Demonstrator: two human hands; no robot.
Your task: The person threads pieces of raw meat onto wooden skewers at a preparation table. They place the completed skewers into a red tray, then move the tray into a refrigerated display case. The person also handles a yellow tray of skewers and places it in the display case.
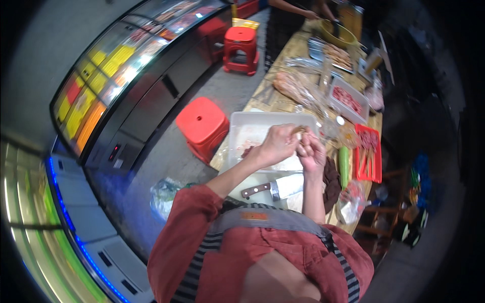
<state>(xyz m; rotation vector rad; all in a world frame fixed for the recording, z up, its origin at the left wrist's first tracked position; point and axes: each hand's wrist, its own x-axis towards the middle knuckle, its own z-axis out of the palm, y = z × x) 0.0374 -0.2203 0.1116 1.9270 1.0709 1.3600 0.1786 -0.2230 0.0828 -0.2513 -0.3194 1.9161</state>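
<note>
Over a white plastic tub (pixel 273 118), my left hand (pixel 279 143) and my right hand (pixel 312 151) meet, their fingertips pinched together on a small brownish item (pixel 299 130). What that item is cannot be told, as the fingers cover much of it. Small dark red meat pieces (pixel 248 151) lie in the tub, left of my wrists. Nearer my body, a cleaver (pixel 290 187) with a riveted brown handle rests on a pale cutting board (pixel 242 181). Beside my right forearm is a dark brown cloth (pixel 332 181).
To the right are a green cucumber-like vegetable (pixel 343 166), a red tray (pixel 368 151) of skewered meat and a plastic bin (pixel 350 99) of meat. Bagged meat (pixel 291 86) lies farther up. A co-worker's hand (pixel 311 15) is beside a yellow bowl (pixel 339 32). Red stools (pixel 202 119) stand left.
</note>
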